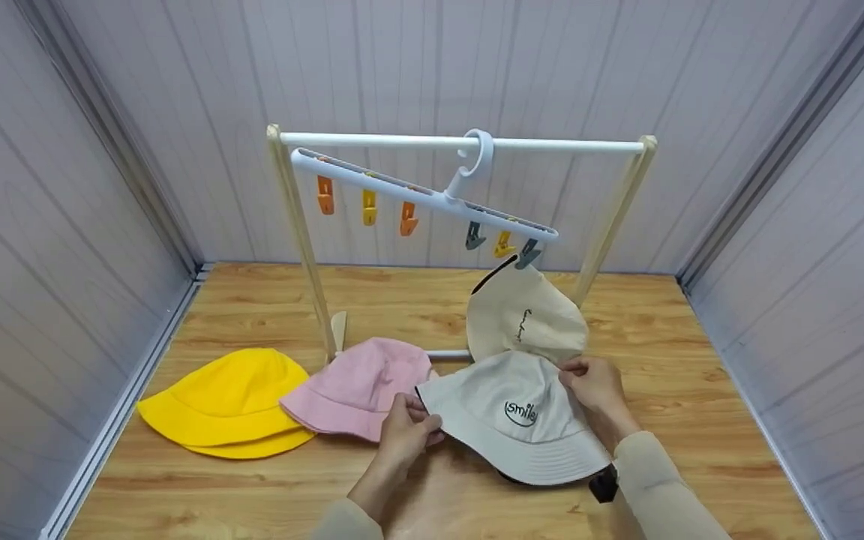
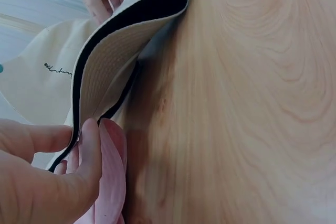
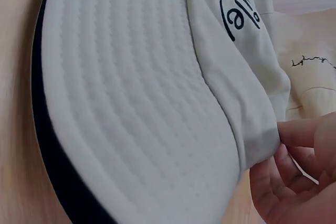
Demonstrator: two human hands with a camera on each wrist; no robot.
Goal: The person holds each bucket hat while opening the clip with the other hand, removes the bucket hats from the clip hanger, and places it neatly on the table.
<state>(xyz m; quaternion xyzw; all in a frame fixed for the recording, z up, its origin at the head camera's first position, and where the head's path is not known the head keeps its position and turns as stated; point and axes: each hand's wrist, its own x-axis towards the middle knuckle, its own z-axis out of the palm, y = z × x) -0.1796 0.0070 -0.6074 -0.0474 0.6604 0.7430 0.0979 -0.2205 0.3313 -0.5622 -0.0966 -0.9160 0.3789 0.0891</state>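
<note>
A pale grey bucket hat (image 1: 544,450) with "smile" lettering is held between both hands. My left hand (image 1: 406,439) pinches its brim at the left side, thumb and fingers on either face of the edge. At the crown's right side, my right hand (image 1: 598,390) pinches the fabric. The left wrist view shows the hat's dark-lined underside (image 2: 113,66). Behind it a cream bucket hat (image 1: 503,315) with small script hangs by its brim from a grey clip (image 1: 528,255) at the hanger's lower right end. A pink hat (image 1: 361,390) lies beside my left hand.
Yellow hats (image 1: 229,397) lie stacked at the left of the wooden table (image 1: 252,502). A white clip hanger (image 1: 394,186) tilts down to the right on the rack's bar (image 1: 567,145), carrying several orange, yellow and grey clips. Panelled walls enclose the table on three sides.
</note>
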